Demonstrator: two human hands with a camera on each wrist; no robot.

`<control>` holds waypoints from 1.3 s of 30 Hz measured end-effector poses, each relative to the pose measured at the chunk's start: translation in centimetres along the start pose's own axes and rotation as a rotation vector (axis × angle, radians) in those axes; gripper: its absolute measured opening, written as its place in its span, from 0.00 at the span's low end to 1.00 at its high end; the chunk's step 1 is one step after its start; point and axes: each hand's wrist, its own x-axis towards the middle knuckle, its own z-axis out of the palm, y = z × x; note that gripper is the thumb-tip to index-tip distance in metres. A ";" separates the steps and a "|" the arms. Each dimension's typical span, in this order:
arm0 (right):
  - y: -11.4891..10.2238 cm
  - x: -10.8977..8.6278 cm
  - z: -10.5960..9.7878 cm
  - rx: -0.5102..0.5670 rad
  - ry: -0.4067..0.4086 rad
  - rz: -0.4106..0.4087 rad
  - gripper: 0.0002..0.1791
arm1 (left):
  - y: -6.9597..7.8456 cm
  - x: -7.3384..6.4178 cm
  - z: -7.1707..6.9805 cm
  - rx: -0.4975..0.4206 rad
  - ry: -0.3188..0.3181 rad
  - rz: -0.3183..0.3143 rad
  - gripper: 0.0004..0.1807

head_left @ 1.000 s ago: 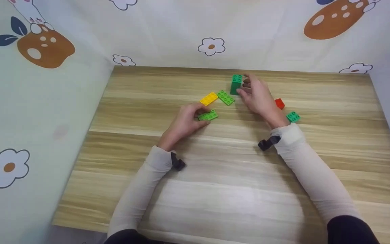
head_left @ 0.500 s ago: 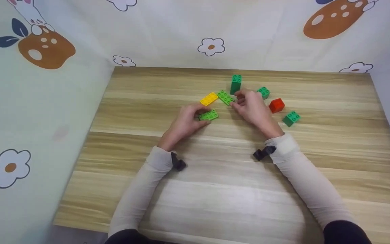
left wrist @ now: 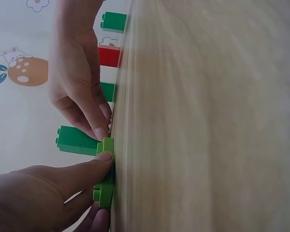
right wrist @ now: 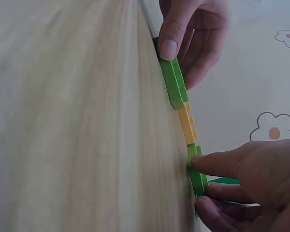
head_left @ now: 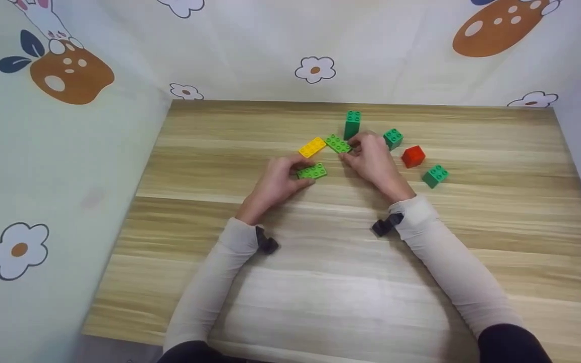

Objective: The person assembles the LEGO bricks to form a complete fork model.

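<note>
My left hand holds a light green flat building brick on the table, with the thumb along its near side and fingers behind. My right hand pinches the right end of a second light green flat brick. Its far end sits by the corner of a yellow flat brick, which no hand touches. In the right wrist view the right fingers lie against this light green brick. Just behind the right hand stands a tall dark green brick stack, its lower part partly covered.
To the right of the right hand are a green brick, a red brick and another green brick. The wooden table meets a patterned cloth wall at the back.
My right hand has come from beside the tall green stack towards me and taken hold of the second light green brick. The green and red bricks at right are uncovered. My left hand stays put.
</note>
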 end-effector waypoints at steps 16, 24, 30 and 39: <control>2.4 -3.1 -2.7 0.090 -0.108 0.005 0.20 | 0.7 0.1 0.4 0.026 -0.006 -0.020 0.20; 4.0 -5.6 -3.9 0.051 -0.142 -0.069 0.19 | 1.4 0.8 1.1 0.038 -0.026 -0.015 0.20; 4.8 -6.9 -4.6 0.034 -0.148 -0.133 0.18 | 2.2 1.6 2.0 0.035 -0.062 0.032 0.19; 5.7 -7.5 -5.2 0.038 -0.158 -0.153 0.20 | 3.6 2.1 3.5 0.013 -0.135 0.097 0.19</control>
